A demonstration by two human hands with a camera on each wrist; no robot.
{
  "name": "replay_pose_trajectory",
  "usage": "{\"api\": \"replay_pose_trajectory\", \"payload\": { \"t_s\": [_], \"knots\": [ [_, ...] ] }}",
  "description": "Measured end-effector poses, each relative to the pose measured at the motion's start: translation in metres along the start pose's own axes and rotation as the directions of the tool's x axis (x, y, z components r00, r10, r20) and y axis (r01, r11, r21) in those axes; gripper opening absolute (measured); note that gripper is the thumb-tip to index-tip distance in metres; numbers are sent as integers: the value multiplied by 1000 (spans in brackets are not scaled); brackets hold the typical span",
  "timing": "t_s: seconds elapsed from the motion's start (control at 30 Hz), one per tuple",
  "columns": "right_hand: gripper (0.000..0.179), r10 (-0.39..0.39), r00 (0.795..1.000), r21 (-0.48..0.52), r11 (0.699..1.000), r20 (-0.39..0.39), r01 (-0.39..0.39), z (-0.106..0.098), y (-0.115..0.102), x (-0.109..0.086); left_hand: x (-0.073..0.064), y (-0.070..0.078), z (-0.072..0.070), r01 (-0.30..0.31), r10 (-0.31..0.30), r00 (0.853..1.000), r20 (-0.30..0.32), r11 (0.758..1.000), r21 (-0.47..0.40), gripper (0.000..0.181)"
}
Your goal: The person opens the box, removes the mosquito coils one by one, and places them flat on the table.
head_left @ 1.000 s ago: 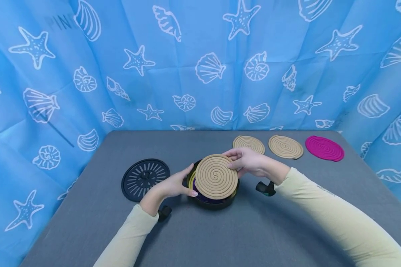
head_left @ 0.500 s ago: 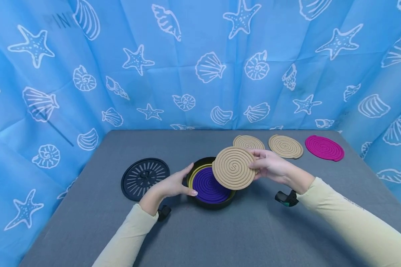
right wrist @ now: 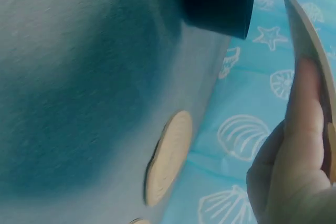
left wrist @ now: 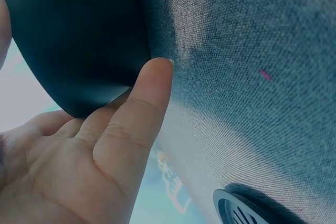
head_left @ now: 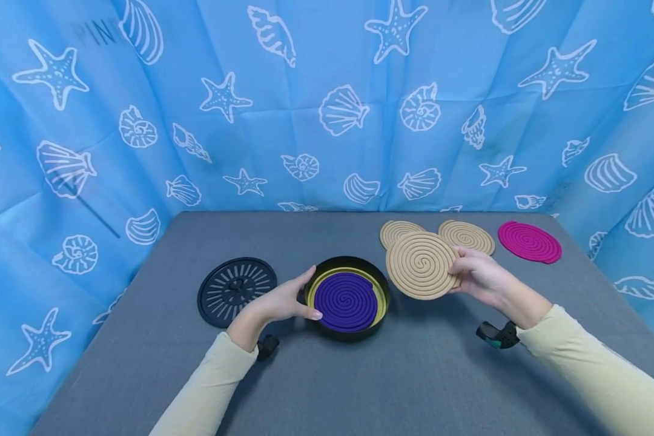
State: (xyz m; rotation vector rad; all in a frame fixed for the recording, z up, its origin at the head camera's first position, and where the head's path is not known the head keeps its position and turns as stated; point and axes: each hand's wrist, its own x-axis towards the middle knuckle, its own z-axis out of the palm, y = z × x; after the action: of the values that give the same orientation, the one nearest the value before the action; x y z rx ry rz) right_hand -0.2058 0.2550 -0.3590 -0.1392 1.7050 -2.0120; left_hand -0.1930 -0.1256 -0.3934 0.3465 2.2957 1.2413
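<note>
In the head view my right hand [head_left: 482,275] pinches the right edge of a beige coiled-rope trivet [head_left: 422,266]. The trivet is held up off the table, its spiral face turned towards me; edge-on, the same beige trivet [right wrist: 307,32] shows in the right wrist view. My left hand [head_left: 278,303] holds the left side of a round black container [head_left: 380,280], thumb and fingers spread round its wall. Inside lie a purple spiral trivet [head_left: 346,303] and, beneath it, a yellow one [head_left: 383,303]. The dark container wall [left wrist: 79,35] fills the upper left of the left wrist view.
A black slotted lid [head_left: 237,292] lies left of the container. Along the back right are two more beige trivets, the nearer-left one [head_left: 395,230] partly covered by the held trivet, the other [head_left: 465,236] beside a magenta trivet [head_left: 530,242]. A blue shell-patterned curtain [head_left: 327,121] hangs behind the grey table.
My right hand has carried the beige trivet from over the container out to the right, uncovering the purple and yellow trivets. My left hand has stayed at the container.
</note>
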Motion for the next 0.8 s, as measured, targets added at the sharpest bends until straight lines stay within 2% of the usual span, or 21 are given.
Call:
{"api": "replay_pose_trajectory", "payload": {
  "t_s": [0.2,0.37,0.8],
  "knots": [
    [80,24,996,-50,998,-85,-29,-10,9,-9,-1,-1,0,1,-1,1000,7,1000,0,97],
    [80,71,990,-28,997,-122,-75,-14,21,-11,-2,-1,-1,0,0,1000,8,1000,5,97],
    [75,129,985,63,990,-113,-122,-5,48,-9,-1,-1,-1,-2,2,1000,15,1000,-4,97]
  ]
}}
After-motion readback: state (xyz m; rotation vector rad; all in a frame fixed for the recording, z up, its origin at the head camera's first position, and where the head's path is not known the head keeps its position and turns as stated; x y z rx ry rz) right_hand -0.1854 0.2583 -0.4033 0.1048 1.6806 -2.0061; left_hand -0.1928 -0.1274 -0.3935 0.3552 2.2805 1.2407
